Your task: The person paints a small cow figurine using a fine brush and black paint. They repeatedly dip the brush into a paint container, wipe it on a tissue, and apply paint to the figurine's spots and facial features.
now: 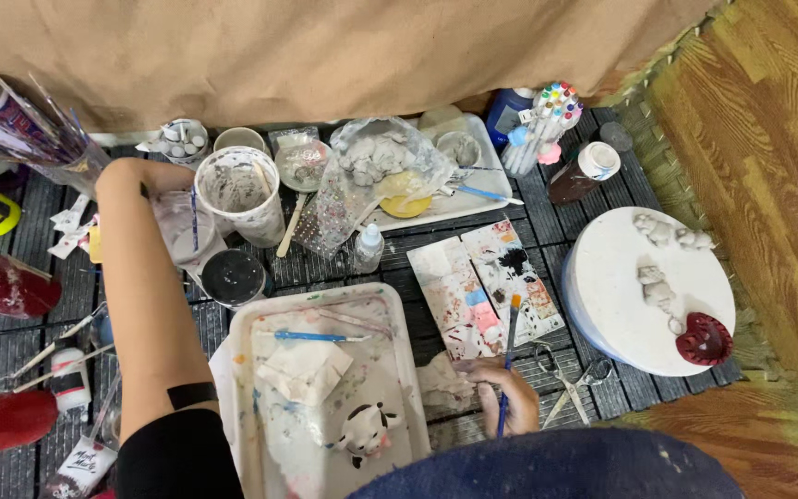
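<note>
At the lower centre of the frame, the right hand [506, 395] is pinching a thin blue-handled paintbrush [509, 356], fingers curled tightly around its shaft, its orange tip resting on a paint-smeared rectangular palette sheet [473, 286]. At the upper left, the left hand [125, 173] is reaching toward a clear plastic cup [180, 229]; its fingers are hidden, so their grip cannot be told. A small black-and-white ceramic cow figurine [367, 431] is lying on the stained white tray [397, 370].
</note>
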